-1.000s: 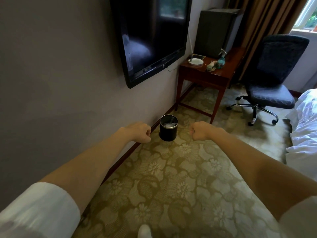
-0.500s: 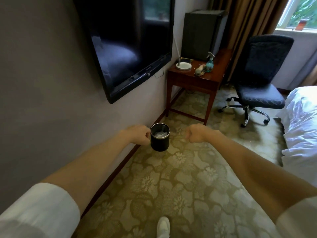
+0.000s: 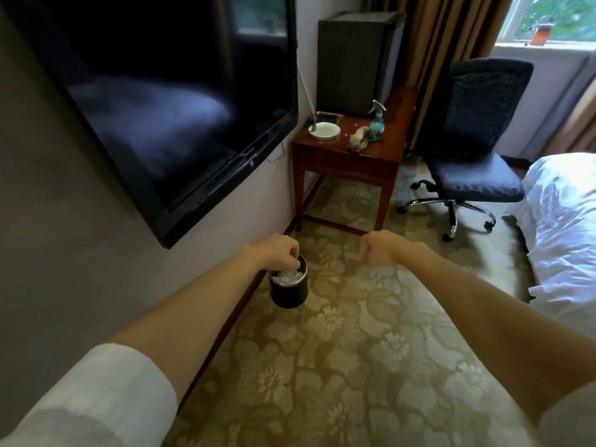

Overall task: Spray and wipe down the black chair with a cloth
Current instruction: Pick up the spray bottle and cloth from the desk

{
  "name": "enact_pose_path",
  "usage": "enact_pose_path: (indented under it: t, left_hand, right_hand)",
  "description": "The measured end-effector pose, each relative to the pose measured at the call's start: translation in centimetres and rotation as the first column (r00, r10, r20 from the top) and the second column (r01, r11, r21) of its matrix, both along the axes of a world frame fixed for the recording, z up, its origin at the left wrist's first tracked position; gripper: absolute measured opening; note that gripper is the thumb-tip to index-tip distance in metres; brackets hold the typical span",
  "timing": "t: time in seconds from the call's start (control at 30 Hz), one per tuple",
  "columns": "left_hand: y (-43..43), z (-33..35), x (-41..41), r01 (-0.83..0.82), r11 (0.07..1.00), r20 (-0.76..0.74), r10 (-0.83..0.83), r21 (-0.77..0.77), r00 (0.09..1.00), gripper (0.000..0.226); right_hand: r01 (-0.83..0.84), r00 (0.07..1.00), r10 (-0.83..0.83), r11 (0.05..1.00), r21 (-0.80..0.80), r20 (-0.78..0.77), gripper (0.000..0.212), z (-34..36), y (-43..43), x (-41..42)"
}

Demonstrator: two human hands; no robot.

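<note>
**Black chair at the desk's right end, both hands curled**

The black chair (image 3: 477, 146) stands on the patterned carpet (image 3: 354, 350), just beside the right end of the desk (image 3: 348, 162) and in front of the brown curtain (image 3: 451, 43). Its seat faces the white bed (image 3: 567, 221), and its chrome star base rests on castors.

On the desk, near its front right corner, a teal spray bottle (image 3: 376, 122) stands upright. A crumpled cloth (image 3: 358, 141) lies touching it on the side nearer the front edge. A round white lamp base (image 3: 324, 130) sits near the left edge. A dark boxy cabinet (image 3: 354, 59) fills the back of the desktop.

Both bare forearms reach forward, well short of the desk. The left hand (image 3: 277, 251) is curled into a loose fist with the fingers folded downward. It overlaps the rim of a small black bin (image 3: 288, 290) that stands on the carpet by the wall; whether it touches the bin I cannot tell. The right hand (image 3: 382, 246) is also a fist, fingers pressed together into the palm, gripping nothing. A wall-mounted television (image 3: 161, 101) hangs on the left.
</note>
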State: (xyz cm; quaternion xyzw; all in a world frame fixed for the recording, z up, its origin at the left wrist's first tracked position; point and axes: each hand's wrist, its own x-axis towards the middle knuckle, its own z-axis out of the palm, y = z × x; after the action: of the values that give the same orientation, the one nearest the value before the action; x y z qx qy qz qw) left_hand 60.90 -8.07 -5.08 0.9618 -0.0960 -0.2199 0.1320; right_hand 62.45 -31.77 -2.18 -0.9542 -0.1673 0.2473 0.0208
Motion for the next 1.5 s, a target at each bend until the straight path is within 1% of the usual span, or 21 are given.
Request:
enact_pose_path:
  t: [0.07, 0.17, 0.27, 0.37, 0.53, 0.67, 0.87, 1.0, 1.07, 1.17, 1.27, 1.37, 1.5]
  left_hand:
    - [-0.8, -0.2, 1.8, 0.025, 1.000, -0.007, -0.025, 0.006, 1.000, 0.013]
    - [-2.1, -1.0, 4.2, 0.065, 0.997, -0.004, -0.065, 0.028, 0.998, 0.011]
    - [-3.3, -2.0, 6.7, 0.100, 0.993, -0.004, -0.100, 0.055, 0.995, 0.008]
    - [-4.7, -2.7, 9.1, 0.116, 0.992, -0.007, -0.115, 0.056, 0.993, 0.006]
    - [-7.3, -3.3, 13.8, 0.096, 0.995, -0.030, -0.095, 0.037, 0.995, 0.010]
    - [-9.8, -3.5, 18.3, 0.063, 0.997, -0.040, -0.061, 0.038, 0.997, 0.009]
    - [-14.6, -3.6, 24.0, 0.063, 0.997, -0.044, -0.061, 0.054, 0.997, 0.009]
    - [-17.7, -4.0, 26.8, 0.067, 0.996, -0.046, -0.064, 0.059, 0.997, 0.010]
    - [-18.9, -4.3, 27.6, 0.070, 0.996, -0.051, -0.067, 0.052, 0.996, 0.012]
    - [-20.1, -4.9, 28.5, 0.065, 0.996, -0.085, -0.059, 0.065, 0.995, 0.016]
    - [-20.6, -5.3, 30.0, 0.070, 0.994, -0.103, -0.062, 0.081, 0.993, 0.012]
    - [-21.2, -5.1, 32.0, 0.084, 0.993, -0.089, -0.076, 0.088, 0.993, 0.009]
    - [-22.0, -5.1, 35.5, 0.113, 0.991, -0.087, -0.107, 0.069, 0.990, 0.014]
  right_hand:
    - [0.031, 0.999, -0.031, 0.999, -0.009, -0.020, 0.031, -0.6, -0.6, 1.2]
    - [0.122, 0.992, -0.122, 0.993, 0.006, 0.023, 0.030, -1.6, -1.7, 3.0]
    - [0.152, 0.988, -0.152, 0.988, 0.015, 0.015, 0.029, -2.3, -3.0, 5.3]
    - [0.134, 0.991, -0.134, 0.991, -0.009, 0.002, 0.029, -2.7, -4.1, 8.1]
    - [0.049, 0.996, -0.053, 0.997, -0.063, -0.065, 0.037, -2.9, -6.6, 12.8]
    - [0.004, 0.998, -0.010, 0.997, -0.081, -0.069, 0.034, -3.1, -9.3, 17.8]
    - [0.070, 0.996, -0.071, 0.997, -0.013, -0.057, 0.034, -3.1, -14.0, 24.7]
    - [0.085, 0.996, -0.086, 0.996, -0.009, -0.021, 0.029, -3.9, -17.1, 28.3]
    - [0.100, 0.994, -0.100, 0.995, -0.002, -0.033, 0.030, -4.1, -18.5, 29.6]
    - [0.065, 0.996, -0.064, 0.998, 0.011, -0.055, 0.032, -4.0, -20.1, 30.5]
    - [0.067, 0.996, -0.064, 0.997, 0.038, -0.068, 0.032, -4.1, -21.4, 31.7]
    - [0.063, 0.997, -0.060, 0.997, 0.042, -0.058, 0.034, -4.6, -22.4, 33.5]
    - [0.054, 0.996, -0.053, 0.998, 0.015, -0.071, 0.039, -5.3, -23.2, 36.3]
